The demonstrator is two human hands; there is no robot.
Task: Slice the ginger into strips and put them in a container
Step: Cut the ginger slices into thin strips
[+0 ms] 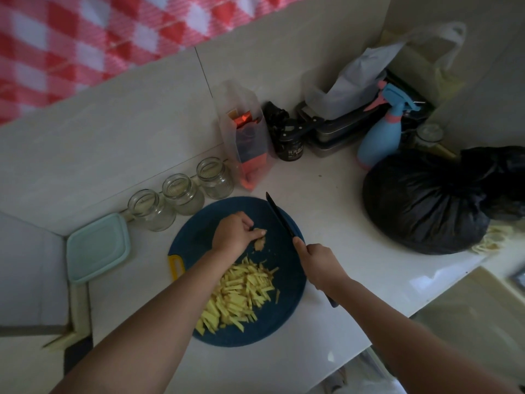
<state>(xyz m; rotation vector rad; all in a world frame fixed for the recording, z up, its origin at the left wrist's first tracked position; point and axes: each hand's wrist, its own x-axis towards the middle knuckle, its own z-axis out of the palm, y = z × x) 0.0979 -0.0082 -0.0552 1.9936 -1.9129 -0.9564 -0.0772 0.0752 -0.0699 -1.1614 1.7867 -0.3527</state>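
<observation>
A round dark blue cutting board [284,314] with a yellow handle lies on the white counter. A heap of pale yellow ginger strips [238,294] covers its near half. My left hand [234,231] pinches a small uncut ginger piece [260,238] near the board's middle. My right hand [315,261] grips the handle of a black knife [279,216]. Its blade is raised just right of the ginger piece and points away from me. A pale green lidded container [98,247] sits left of the board.
Three empty glass jars [181,193] stand in a row behind the board. A clear bag [245,137], a dark jar [289,143], a blue spray bottle [379,135] and stacked tins line the wall. A full black bag [431,203] sits at right.
</observation>
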